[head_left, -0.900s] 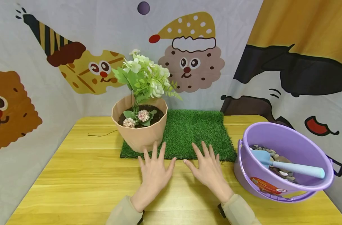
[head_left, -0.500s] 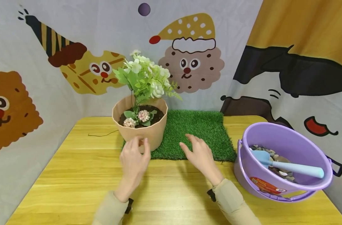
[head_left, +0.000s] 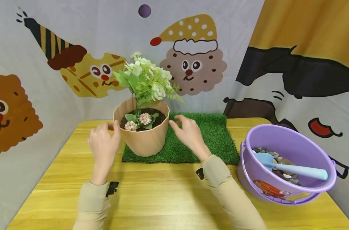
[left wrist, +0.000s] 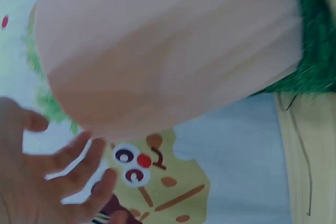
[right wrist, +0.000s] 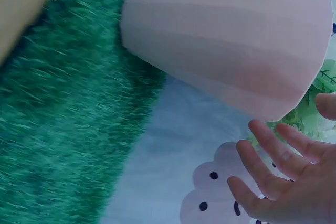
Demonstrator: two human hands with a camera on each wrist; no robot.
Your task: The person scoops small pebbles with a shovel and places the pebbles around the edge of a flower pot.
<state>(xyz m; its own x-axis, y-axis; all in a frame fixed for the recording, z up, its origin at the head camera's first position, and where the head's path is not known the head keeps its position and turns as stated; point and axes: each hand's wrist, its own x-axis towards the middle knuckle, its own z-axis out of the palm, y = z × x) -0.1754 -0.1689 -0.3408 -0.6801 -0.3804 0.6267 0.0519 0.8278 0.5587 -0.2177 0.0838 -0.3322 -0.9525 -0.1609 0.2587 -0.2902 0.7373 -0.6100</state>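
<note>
Flowerpot (head_left: 144,143) stands between the hands (head_left: 103,140) (head_left: 189,133), their fingers (right wrist: 257,167) loosely parted beside its rim (head_left: 144,130), gripping nothing, contact unclear.

peach pot (head_left: 145,142); pale pink blossoms (head_left: 145,118); green turf (head_left: 209,140); purple bucket (head_left: 280,137); light blue trowel (head_left: 298,171); white-dotted yellow cap (head_left: 190,29)

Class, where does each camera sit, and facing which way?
Head: on the head, facing forward and down at the flowerpot; left hand and right hand show.
Left wrist: on that wrist, facing the flowerpot; left hand shows.
Right wrist: on that wrist, facing flowerpot and artificial grass mat; right hand shows.
Wrist views share the flowerpot.
</note>
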